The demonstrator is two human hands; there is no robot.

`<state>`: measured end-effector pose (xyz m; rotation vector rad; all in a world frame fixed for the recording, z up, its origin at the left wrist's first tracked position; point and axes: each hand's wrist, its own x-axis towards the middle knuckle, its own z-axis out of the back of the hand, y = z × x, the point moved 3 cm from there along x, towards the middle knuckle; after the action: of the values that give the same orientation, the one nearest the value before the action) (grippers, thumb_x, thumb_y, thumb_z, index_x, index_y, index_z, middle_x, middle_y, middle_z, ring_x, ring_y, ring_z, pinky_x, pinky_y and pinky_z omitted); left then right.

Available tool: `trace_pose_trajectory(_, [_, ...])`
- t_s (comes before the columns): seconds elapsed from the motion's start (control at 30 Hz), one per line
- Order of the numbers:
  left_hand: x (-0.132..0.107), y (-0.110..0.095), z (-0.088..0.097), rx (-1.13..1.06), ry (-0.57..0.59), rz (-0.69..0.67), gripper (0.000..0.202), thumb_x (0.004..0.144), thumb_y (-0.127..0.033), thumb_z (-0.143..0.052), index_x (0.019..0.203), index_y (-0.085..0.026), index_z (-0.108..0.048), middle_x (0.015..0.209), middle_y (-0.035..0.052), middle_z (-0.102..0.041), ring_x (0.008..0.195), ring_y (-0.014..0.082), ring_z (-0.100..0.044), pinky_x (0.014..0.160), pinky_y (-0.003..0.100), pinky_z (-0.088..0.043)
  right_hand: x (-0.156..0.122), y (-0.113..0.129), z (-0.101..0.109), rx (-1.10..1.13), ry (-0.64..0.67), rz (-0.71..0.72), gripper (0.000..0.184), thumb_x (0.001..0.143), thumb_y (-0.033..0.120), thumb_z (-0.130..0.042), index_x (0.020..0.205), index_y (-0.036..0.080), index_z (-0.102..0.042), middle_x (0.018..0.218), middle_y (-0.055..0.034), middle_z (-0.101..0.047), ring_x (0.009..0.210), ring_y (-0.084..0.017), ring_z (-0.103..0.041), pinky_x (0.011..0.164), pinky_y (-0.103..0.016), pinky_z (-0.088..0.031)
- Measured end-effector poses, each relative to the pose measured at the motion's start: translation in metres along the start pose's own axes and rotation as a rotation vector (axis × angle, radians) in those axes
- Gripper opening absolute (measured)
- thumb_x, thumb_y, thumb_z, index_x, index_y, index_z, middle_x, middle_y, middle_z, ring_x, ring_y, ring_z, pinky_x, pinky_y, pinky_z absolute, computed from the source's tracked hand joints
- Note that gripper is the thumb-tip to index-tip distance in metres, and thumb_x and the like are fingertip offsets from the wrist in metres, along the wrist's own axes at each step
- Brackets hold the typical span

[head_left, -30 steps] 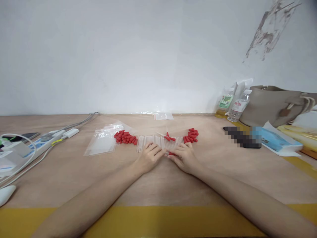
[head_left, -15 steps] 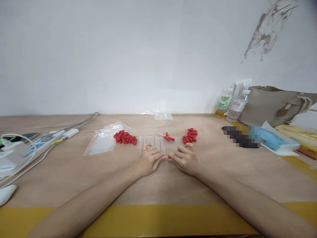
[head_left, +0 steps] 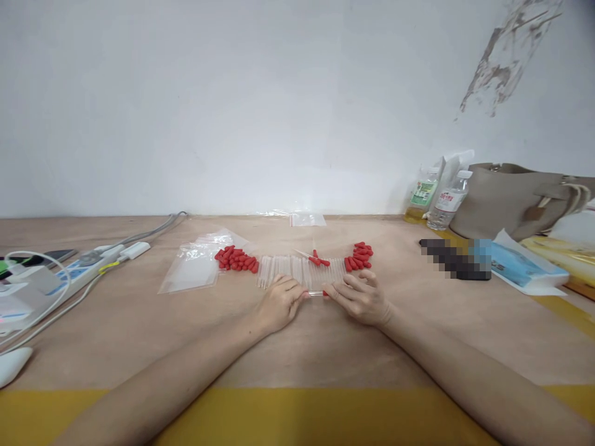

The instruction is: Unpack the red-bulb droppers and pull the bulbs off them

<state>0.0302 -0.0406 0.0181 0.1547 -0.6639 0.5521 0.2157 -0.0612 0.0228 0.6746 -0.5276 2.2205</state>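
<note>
My left hand (head_left: 281, 303) pinches one end of a thin clear tube (head_left: 317, 293), held level just above the wooden table. At its other end is a red rubber bulb (head_left: 325, 293), closed between the fingertips of my right hand (head_left: 361, 300). Behind my hands lies a row of similar clear tubes (head_left: 297, 267), side by side. A pile of red bulbs (head_left: 236, 258) sits at the row's left end, and another red bulb pile (head_left: 360, 255) at its right. Across the row rest a couple of tubes with red bulbs (head_left: 318, 260) on them.
Clear plastic bags (head_left: 190, 266) lie left of the row, and a small bag (head_left: 308, 219) near the wall. Further left are a power strip (head_left: 77, 272) and cables. On the right stand two bottles (head_left: 447, 201), a handbag (head_left: 506, 198) and a blue tissue pack (head_left: 525, 266).
My right hand has shifted a little to the right with the red bulb, and more of the clear tube shows between my hands. The left hand stays nearly in place.
</note>
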Motion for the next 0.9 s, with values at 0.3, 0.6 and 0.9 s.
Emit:
trace_pose_trajectory(0.3, [-0.005,0.025,0.009,-0.059,-0.119,0.195,0.023,0.089,-0.02,-0.035,0.093,-0.017,-0.057,0.073,0.003,-0.051,0.066,0.0119,-0.05,0.061,0.023,-0.042,0.003,-0.047,0.007,0.143,-0.198,-0.432,0.026,0.085,0.033,-0.042,0.088,0.022,-0.065,0.083,-0.0052,-0.065,0.078,-0.017,-0.052,0.074,-0.033,-0.034])
trace_pose_trajectory(0.6, [0.022,0.018,-0.002,0.011,-0.089,0.058,0.026,0.084,-0.01,-0.036,0.102,-0.016,-0.053,0.078,0.0048,-0.049,0.073,0.0144,-0.049,0.067,0.026,-0.044,0.02,-0.137,-0.003,0.363,0.056,-0.931,0.033,0.069,0.017,-0.053,0.101,0.011,-0.06,0.074,-0.0047,-0.064,0.069,-0.015,-0.058,0.064,-0.025,-0.043])
trace_pose_trajectory(0.9, [0.031,0.003,-0.023,-0.078,-0.03,0.003,0.018,0.076,-0.007,-0.039,0.081,-0.016,-0.054,0.079,0.0056,-0.051,0.073,0.0152,-0.05,0.068,0.027,-0.045,0.009,-0.149,-0.017,0.444,0.127,-0.901,0.012,0.065,0.025,-0.06,0.07,0.017,-0.066,0.068,-0.0021,-0.067,0.062,-0.013,-0.06,0.054,-0.021,-0.044])
